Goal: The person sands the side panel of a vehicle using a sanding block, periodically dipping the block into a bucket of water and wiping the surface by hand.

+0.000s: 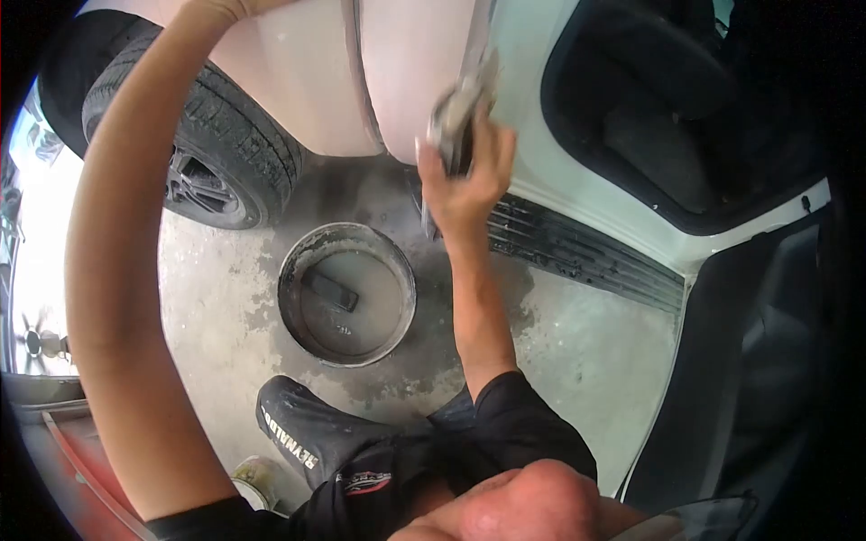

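My right hand (472, 189) is wrapped round a sanding block (457, 117), dark with a pale, wet-looking sheet on it, blurred by motion. It is against or just off the edge of the pinkish-white car panel (415, 81), beside the open door frame. At the top edge, only the wrist and a sliver of my left hand (260, 4) show, by the front panel (298, 90); its fingers are out of frame. Below, a round bucket (287, 311) on the floor contains cloudy water and a dark rectangular block (330, 290).
A car wheel (216, 144) stands at the left, with a ribbed black side step (559, 239) at the right. The open doorway shows a dark seat (667, 144). An open door (767, 352) borders the right. A small tub (256, 478) sits near my leg; wet patches mark the concrete.
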`<state>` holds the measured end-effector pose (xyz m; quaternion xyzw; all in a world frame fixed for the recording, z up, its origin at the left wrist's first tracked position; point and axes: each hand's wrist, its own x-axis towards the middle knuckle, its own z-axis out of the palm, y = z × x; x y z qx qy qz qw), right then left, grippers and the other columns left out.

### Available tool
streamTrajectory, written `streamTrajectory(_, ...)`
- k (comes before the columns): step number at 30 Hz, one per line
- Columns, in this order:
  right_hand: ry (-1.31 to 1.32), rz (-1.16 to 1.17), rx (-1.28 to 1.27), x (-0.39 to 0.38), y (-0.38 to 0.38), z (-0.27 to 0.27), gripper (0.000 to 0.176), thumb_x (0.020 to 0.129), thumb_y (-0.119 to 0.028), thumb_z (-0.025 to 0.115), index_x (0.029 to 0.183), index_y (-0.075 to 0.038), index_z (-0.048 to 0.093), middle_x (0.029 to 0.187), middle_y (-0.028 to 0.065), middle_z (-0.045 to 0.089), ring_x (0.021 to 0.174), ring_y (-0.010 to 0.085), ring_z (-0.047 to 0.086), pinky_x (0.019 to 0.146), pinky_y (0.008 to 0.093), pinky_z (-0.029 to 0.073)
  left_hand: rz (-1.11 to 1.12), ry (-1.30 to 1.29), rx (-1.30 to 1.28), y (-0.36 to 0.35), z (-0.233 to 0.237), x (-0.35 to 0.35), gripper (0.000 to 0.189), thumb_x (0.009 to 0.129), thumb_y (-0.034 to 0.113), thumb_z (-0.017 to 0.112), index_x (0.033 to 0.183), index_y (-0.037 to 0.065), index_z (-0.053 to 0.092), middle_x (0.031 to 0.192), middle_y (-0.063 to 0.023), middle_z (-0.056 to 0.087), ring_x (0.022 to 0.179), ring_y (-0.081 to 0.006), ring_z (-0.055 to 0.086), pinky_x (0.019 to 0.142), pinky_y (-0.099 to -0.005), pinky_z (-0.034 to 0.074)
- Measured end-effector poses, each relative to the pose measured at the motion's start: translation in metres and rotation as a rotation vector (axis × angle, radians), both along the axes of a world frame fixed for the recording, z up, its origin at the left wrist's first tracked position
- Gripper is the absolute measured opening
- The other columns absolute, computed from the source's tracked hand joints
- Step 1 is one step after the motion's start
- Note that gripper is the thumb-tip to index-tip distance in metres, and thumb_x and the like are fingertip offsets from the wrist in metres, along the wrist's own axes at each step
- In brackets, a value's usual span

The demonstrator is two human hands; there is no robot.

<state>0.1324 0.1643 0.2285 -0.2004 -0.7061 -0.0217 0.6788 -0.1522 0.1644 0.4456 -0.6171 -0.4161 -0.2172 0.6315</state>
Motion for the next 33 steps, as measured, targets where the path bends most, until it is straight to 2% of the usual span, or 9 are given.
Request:
streamTrajectory(4,0.040,0.091,0.028,0.011,0.010,-0.025,0.078,0.083,-0.038,0.084,0.135,0.015,0.059,0.104,0.0206,0.057,0.088,0.0305,0.059,0.071,0.0405,0.053,0.017,-0.043,-0.078,-0.003,0.008,0.010,0.115,0.084,0.094,0.032,0.168,0.016,0.015,0.173,-0.0120,0.018,0.160,-0.0356,0.012,0.127,-0.0660,0.006)
streamTrajectory(7,-0.049,0.079,-0.148,0.009,-0.003,0.073,0.077,0.086,-0.039,0.082,0.134,0.016,0.059,0.104,0.0195,0.057,0.089,0.0307,0.061,0.075,0.0409,0.056,-0.025,-0.003,-0.040,0.007,0.006,0.006,0.115,0.084,0.094,0.032,0.168,0.017,0.014,0.174,-0.0120,0.017,0.160,-0.0355,0.012,0.127,-0.0662,0.006)
streamTrajectory(9,-0.082,0.062,-0.187,0.005,-0.006,0.084,0.075,0.087,-0.038,0.081,0.133,0.017,0.059,0.104,0.0192,0.058,0.090,0.0308,0.062,0.077,0.0411,0.057,0.003,-0.001,-0.023,0.001,0.007,0.003,0.115,0.084,0.094,0.032,0.168,0.017,0.013,0.174,-0.0120,0.016,0.160,-0.0357,0.012,0.127,-0.0664,0.006)
streamTrajectory(13,0.010,0.076,-0.033,0.010,0.001,0.004,0.072,0.087,-0.035,0.081,0.131,0.018,0.059,0.104,0.0203,0.058,0.088,0.0306,0.062,0.073,0.0420,0.055,0.013,-0.063,-0.083,-0.005,0.004,0.009,0.115,0.084,0.093,0.034,0.168,0.016,0.015,0.173,-0.0129,0.017,0.160,-0.0371,0.012,0.127,-0.0659,0.006)
streamTrajectory(16,0.057,0.115,-0.003,0.010,0.005,-0.002,0.070,0.085,-0.032,0.081,0.129,0.018,0.060,0.103,0.0224,0.059,0.086,0.0319,0.062,0.069,0.0437,0.051,0.040,-0.085,-0.125,-0.008,0.008,0.010,0.115,0.085,0.092,0.036,0.168,0.016,0.016,0.173,-0.0138,0.018,0.159,-0.0384,0.013,0.127,-0.0656,0.006)
streamTrajectory(20,0.047,0.093,-0.098,-0.007,0.002,0.105,0.072,0.080,-0.033,0.086,0.127,0.016,0.061,0.091,0.0184,0.053,0.076,0.0322,0.055,0.065,0.0434,0.047,0.037,-0.066,-0.112,-0.007,0.001,0.005,0.115,0.085,0.090,0.041,0.167,0.013,0.017,0.172,-0.0160,0.019,0.159,-0.0401,0.013,0.126,-0.0656,0.006)
streamTrajectory(26,0.072,0.117,-0.125,0.009,-0.004,-0.013,0.080,0.078,-0.035,0.088,0.134,0.014,0.059,0.105,0.0195,0.058,0.098,0.0337,0.060,0.084,0.0449,0.054,-0.048,0.004,-0.063,0.005,0.006,-0.002,0.113,0.089,0.087,0.041,0.168,0.011,0.014,0.172,-0.0176,0.018,0.160,-0.0404,0.011,0.126,-0.0658,0.006)
streamTrajectory(31,0.105,0.089,-0.127,-0.004,-0.007,0.077,0.075,0.081,-0.038,0.086,0.129,0.014,0.061,0.108,0.0228,0.059,0.097,0.0367,0.061,0.082,0.0465,0.053,-0.027,0.043,-0.051,-0.003,0.007,0.002,0.111,0.091,0.083,0.041,0.167,0.007,0.014,0.172,-0.0192,0.018,0.160,-0.0404,0.012,0.127,-0.0634,0.007)
streamTrajectory(33,0.095,0.121,-0.232,-0.004,-0.012,0.093,0.073,0.081,-0.038,0.086,0.129,0.012,0.061,0.109,0.0239,0.058,0.097,0.0385,0.061,0.080,0.0470,0.052,-0.113,0.055,-0.064,-0.004,0.005,0.003,0.112,0.085,0.077,0.059,0.163,0.004,0.028,0.163,-0.0200,0.036,0.153,-0.0426,0.027,0.121,-0.0627,0.017)
